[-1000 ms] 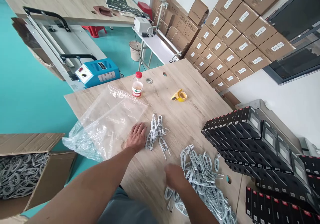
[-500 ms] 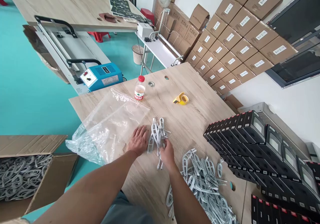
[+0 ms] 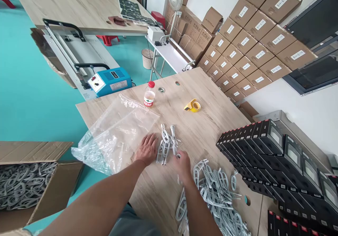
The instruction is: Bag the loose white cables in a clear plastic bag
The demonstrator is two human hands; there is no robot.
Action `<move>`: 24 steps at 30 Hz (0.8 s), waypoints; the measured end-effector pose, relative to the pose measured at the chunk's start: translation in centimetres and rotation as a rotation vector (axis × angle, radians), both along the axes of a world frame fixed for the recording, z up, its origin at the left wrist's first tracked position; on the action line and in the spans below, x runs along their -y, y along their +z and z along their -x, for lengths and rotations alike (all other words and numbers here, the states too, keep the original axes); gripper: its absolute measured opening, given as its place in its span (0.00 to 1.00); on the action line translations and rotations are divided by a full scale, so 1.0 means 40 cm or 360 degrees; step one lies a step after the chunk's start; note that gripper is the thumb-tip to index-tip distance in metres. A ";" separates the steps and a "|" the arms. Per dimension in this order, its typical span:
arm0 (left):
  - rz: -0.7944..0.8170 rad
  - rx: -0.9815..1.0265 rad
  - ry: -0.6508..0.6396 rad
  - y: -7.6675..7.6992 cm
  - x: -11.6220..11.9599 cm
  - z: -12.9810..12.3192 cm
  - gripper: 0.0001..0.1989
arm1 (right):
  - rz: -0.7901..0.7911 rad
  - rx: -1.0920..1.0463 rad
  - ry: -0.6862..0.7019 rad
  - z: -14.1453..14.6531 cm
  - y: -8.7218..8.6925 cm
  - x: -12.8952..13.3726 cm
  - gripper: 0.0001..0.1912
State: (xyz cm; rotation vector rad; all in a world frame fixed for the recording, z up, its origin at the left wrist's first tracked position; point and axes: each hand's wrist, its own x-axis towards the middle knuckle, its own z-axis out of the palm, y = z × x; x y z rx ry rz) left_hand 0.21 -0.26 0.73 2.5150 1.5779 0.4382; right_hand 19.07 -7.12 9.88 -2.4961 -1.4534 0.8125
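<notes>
Several bundled white cables (image 3: 164, 146) lie in a small group on the wooden table, between my two hands. My left hand (image 3: 146, 148) rests flat beside them, fingers stretched out, next to the edge of a clear plastic bag (image 3: 118, 127). Closed around one more white cable bundle is my right hand (image 3: 182, 164), at the near right side of the group; part of that bundle is blurred and hidden by the fingers. A large pile of white cables (image 3: 216, 193) spreads out by my right forearm.
A bottle with a red cap (image 3: 149, 94) and a yellow tape dispenser (image 3: 193, 105) stand farther back. Black product boxes (image 3: 260, 151) are stacked at right. An open carton (image 3: 56, 186) full of cables is at lower left, near a blue sealing machine (image 3: 112, 81).
My right hand has moved slightly right and toward me, drawing a cable bundle away from the small group. My left hand has stayed flat on the table.
</notes>
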 end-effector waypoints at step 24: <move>0.0036 -0.0002 0.0016 0.018 0.017 -0.001 0.24 | 0.0020 -0.0072 0.0249 -0.139 -0.037 -0.235 0.13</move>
